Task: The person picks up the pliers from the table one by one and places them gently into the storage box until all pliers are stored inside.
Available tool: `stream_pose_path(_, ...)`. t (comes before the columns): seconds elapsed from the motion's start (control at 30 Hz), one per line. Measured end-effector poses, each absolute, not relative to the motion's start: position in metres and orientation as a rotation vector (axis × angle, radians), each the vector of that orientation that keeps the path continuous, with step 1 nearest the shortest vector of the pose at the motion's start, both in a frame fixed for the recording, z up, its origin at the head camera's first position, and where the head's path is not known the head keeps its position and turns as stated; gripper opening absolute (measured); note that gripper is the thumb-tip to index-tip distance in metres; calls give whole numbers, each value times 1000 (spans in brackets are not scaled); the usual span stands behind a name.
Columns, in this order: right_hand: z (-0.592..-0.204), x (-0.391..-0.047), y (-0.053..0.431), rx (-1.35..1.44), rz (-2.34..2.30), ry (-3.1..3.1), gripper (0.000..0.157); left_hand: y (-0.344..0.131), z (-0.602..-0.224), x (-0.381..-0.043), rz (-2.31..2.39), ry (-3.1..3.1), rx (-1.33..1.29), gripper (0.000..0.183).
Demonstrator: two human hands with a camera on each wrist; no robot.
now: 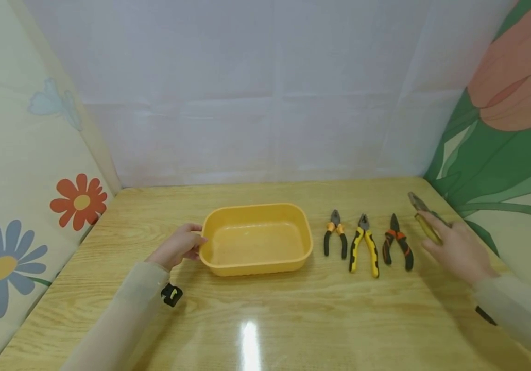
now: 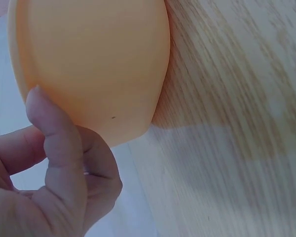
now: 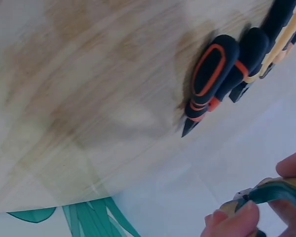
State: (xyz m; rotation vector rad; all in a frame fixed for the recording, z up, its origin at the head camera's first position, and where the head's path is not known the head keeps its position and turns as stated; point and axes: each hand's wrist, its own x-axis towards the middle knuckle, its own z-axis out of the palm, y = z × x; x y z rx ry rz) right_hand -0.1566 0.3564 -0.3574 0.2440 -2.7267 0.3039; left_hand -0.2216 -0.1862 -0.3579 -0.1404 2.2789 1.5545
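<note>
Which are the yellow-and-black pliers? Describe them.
On the wooden table, find the yellow rectangular plastic tray. Right of it lie three pliers; take the middle pair. Its handles are mostly yellow, unlike the orange-black pair and red-black pair.

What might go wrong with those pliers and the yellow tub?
The green-and-yellow pliers might slip from the right hand and drop. They might also bump the red-and-black pliers lying nearby. And the left hand grips just one end of the yellow tub, so a tug could tip or slide it.

We stretch both arms point(image 1: 123, 314) forward (well apart), our left hand point(image 1: 182, 246) pinching, our right hand point(image 1: 461, 251) gripping.
</note>
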Motion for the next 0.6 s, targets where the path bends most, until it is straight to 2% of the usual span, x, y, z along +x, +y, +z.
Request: stream_pose_path(0.6, -343, -151, 322, 246, 427, -2779, 59, -186, -353, -220, 1564, 2249, -118, 46)
